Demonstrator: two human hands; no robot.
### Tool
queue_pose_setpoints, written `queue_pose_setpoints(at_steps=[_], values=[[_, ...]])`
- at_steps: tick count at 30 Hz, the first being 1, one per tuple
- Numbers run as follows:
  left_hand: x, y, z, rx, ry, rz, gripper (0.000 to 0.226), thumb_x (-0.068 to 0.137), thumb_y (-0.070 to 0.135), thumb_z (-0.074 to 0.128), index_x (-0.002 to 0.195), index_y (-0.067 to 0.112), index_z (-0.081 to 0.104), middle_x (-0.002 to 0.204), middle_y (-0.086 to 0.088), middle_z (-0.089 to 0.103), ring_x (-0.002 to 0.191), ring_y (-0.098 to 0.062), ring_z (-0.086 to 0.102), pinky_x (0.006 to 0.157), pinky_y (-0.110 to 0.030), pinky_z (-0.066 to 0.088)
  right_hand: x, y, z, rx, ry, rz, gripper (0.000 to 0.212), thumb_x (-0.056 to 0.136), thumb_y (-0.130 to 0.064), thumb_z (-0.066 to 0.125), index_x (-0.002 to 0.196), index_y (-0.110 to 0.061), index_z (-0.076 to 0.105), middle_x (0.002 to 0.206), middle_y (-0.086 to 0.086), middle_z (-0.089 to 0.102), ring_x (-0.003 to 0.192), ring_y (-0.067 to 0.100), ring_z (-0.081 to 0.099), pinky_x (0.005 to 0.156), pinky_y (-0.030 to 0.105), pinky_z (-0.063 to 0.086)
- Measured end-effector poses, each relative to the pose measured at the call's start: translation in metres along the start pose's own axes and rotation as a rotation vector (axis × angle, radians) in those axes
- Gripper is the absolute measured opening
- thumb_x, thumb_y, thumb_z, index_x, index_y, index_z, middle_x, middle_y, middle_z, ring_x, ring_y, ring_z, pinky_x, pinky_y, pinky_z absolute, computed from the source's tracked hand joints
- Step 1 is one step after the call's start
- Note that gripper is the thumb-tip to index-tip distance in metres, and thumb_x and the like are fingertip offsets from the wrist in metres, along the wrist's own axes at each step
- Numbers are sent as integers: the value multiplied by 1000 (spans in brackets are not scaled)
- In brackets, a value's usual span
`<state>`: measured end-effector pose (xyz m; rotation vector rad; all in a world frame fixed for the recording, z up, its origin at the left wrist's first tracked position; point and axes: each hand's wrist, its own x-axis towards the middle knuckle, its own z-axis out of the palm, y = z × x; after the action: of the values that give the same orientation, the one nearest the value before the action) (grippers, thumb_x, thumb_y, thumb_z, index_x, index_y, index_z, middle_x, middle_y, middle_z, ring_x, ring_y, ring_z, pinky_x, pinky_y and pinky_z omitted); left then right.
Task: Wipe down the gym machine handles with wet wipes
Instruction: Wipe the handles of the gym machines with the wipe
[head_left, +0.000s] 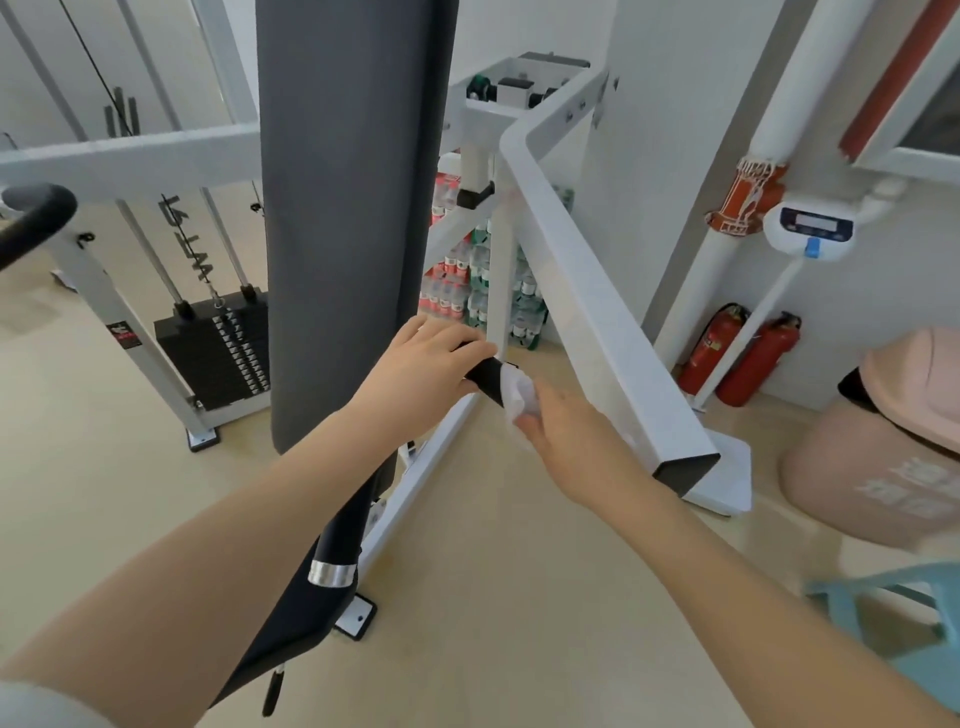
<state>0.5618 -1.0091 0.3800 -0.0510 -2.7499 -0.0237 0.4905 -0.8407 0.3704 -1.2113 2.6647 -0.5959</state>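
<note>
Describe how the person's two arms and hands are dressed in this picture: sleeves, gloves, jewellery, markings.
Both forearms are bare from elbow to wrist. The left hand and right hand wear no gloves, and no watch, bracelet or ring shows. No markings are visible on either arm. At the lower left corner a bit of grey fabric shows, perhaps a short sleeve or shirt; it is too blurred to tell.

View: single head-worn wide-angle camera | Faces: forward and down, along both outstretched forearms | Range: close on black machine handle, floor below
</note>
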Motion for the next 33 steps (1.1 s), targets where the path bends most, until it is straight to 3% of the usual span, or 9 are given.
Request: queue_pose_setpoints(at_steps=[7, 11, 13, 15, 19, 23, 26, 29, 33], values=[[4, -2, -16, -139, -17, -58, 31, 83, -2, 60, 114, 2, 62, 113, -13, 65, 108, -29, 59, 92, -36, 43, 32, -29, 12, -342, 109, -129, 24, 96, -16, 41, 115, -3, 44, 110, 11, 60, 100, 28, 58, 82, 30, 33], [6, -10, -19, -153, -124, -122, 36, 92, 13, 53, 128, 11, 52, 127, -5, 57, 119, -23, 49, 100, -32, 36, 1, -4, 15, -586, 184, -23, 30, 67, -16, 74, 89, -3, 59, 71, 5, 64, 61, 21, 60, 71, 29, 46], [8, -13, -18, -182, -117, -91, 32, 91, 11, 54, 122, 8, 56, 120, -8, 60, 111, -25, 54, 96, -35, 43, 12, -20, 20, -622, 239, -25, 16, 66, -7, 52, 79, -4, 62, 61, 4, 61, 52, 20, 56, 62, 25, 44], [7, -20, -17, -255, -87, -61, 29, 89, 10, 57, 118, 7, 58, 114, -9, 62, 105, -25, 57, 91, -34, 45, 34, -44, 17, -595, 256, -37, 32, 63, -6, 30, 67, -9, 62, 51, 0, 57, 43, 18, 53, 53, 22, 40], [5, -42, -24, -420, -91, -225, 45, 85, 20, 65, 127, 16, 52, 121, -1, 59, 107, -17, 56, 90, -24, 40, 33, -36, 26, -625, 313, -75, 18, 63, -5, 58, 81, -4, 61, 60, 5, 59, 52, 25, 56, 64, 30, 34], [-11, -65, -26, -696, -234, -536, 36, 74, 43, 72, 103, 24, 63, 97, 7, 66, 83, -9, 63, 77, -27, 53, 38, -52, 23, -630, 383, -20, 23, 66, 1, 42, 82, -1, 59, 64, 10, 60, 56, 29, 58, 57, 27, 44], [-21, -70, -29, -883, -382, -541, 30, 74, 34, 74, 99, 23, 60, 87, 4, 68, 74, -12, 69, 72, -31, 59, 67, -90, 22, -680, 246, -143, 30, 73, 0, 60, 102, -4, 55, 93, 11, 60, 84, 28, 59, 71, 30, 43], [-27, -75, -29, -965, -498, -464, 37, 75, 28, 74, 106, 27, 53, 74, 15, 67, 68, -6, 68, 69, -27, 59, 72, -88, 17, -671, 125, -223, 35, 87, 0, 37, 121, -7, 44, 116, 11, 54, 105, 29, 51, 87, 28, 31], [-33, -84, -21, -1189, -569, -512, 25, 76, 21, 74, 98, 18, 61, 79, 5, 70, 67, -6, 68, 70, -27, 58, 65, -86, 14, -740, 264, -307, 43, 75, -4, 28, 100, -7, 63, 89, 8, 68, 81, 29, 65, 84, 29, 34]])
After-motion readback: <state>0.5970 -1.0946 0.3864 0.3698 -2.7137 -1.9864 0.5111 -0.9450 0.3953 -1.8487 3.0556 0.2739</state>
